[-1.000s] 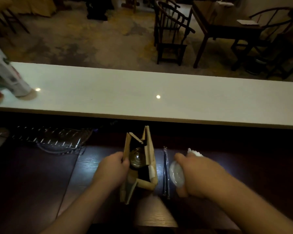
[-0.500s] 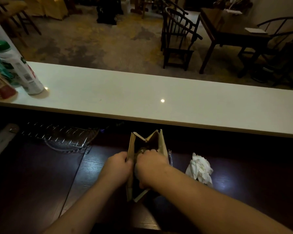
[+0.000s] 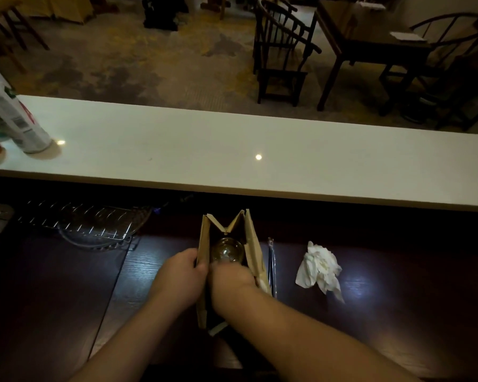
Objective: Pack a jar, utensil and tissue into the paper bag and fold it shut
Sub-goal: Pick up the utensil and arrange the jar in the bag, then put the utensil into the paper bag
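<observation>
A brown paper bag (image 3: 253, 249) stands open on the dark wooden table. A glass jar (image 3: 226, 250) shows inside it, at the far end. My left hand (image 3: 181, 274) pinches the bag's left wall near the rim. My right hand (image 3: 232, 274) reaches down into the bag's mouth, just in front of the jar; its fingers are hidden, so what it holds does not show. A thin wrapped utensil (image 3: 271, 266) lies right of the bag, along its side. Further right lies a crumpled white tissue (image 3: 319, 268).
A raised white counter (image 3: 232, 150) runs across behind the bag. At its left end stands a white spray can (image 3: 20, 122). A wire rack (image 3: 78, 224) sits on the table at the left. Dark chairs and a table stand on the floor beyond.
My right hand carried a round clear object from beside the tissue over to the bag and now reaches inside it. My left hand kept its grip on the bag's wall.
</observation>
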The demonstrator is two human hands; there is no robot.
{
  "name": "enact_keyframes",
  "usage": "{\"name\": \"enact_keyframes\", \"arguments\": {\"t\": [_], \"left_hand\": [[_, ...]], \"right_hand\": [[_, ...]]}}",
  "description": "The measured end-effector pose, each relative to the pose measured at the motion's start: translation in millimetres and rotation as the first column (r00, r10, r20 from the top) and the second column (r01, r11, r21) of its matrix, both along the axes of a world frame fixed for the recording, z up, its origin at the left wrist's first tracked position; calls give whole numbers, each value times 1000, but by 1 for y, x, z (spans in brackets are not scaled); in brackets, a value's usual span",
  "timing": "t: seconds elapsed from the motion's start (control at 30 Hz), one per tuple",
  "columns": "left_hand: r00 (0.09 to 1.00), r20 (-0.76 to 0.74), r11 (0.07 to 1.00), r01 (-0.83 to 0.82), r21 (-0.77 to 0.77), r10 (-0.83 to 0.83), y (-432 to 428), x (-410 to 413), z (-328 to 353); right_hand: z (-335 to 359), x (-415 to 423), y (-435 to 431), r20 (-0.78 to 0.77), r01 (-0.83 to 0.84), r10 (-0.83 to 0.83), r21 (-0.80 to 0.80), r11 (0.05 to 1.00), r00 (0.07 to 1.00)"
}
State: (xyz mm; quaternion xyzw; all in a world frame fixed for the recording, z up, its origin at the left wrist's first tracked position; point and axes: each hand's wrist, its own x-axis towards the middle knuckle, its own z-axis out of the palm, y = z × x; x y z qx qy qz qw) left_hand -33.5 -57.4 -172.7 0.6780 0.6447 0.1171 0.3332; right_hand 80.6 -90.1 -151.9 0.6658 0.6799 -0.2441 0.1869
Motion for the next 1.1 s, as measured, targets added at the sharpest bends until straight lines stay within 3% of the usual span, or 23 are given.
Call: {"name": "enact_keyframes", "arguments": {"t": [0.07,0.13,0.17,0.23,0.3,0.37,0.43,0.6,0.73,0.83,0.9,0.93,1.0,1.1], "left_hand": [[999,4,999,39,-3,-39,4,-3,0],[997,-13,997,73,0,-73,5,-5,0],[998,-13,998,64,6,-64,4,-6,0],[999,9,999,34,23,-34,1,-5,2],[999,21,999,34,39,-35,-1,-3,4],[998,33,998,43,36,-44,-4,0,5],[998,37,998,54,21,-55,-6,2,5],[998,20,998,54,14,-54,-10,3,7],[999,17,999,35,-33,-34,-7,2,7],[999,30,1000,17,-17,-16,-5,2,7],[1000,4,1000,9,-9,-9,-4,3,8],[1000,-7,1000,5,-9,-5,-3,3,8],[1000,-8,1000,7,-12,-7,-2,5,10],[1000,1,1000,20,-5,-20,1,9,13]], "right_hand": [[22,15,-4,-182,45,25,367,929,983],[35,49,-7,-248,174,5,694,699,969],[37,73,-8,-289,282,-92,736,615,953],[22,117,-8,-383,543,-386,555,630,839],[-16,141,-6,-244,642,-595,249,725,766],[-61,142,-9,-128,651,-642,44,758,756],[-98,136,-14,-114,664,-664,-47,746,739],[-138,127,-13,-74,658,-657,-18,753,750],[-99,131,-7,-178,686,-671,34,727,720],[-23,140,-13,-406,741,-620,322,590,671],[34,131,-22,-614,769,-467,462,442,636],[56,119,-24,-688,770,-361,487,413,629],[81,89,-18,-742,744,-243,473,472,625],[68,52,1,-619,653,-364,336,679,696]]}}
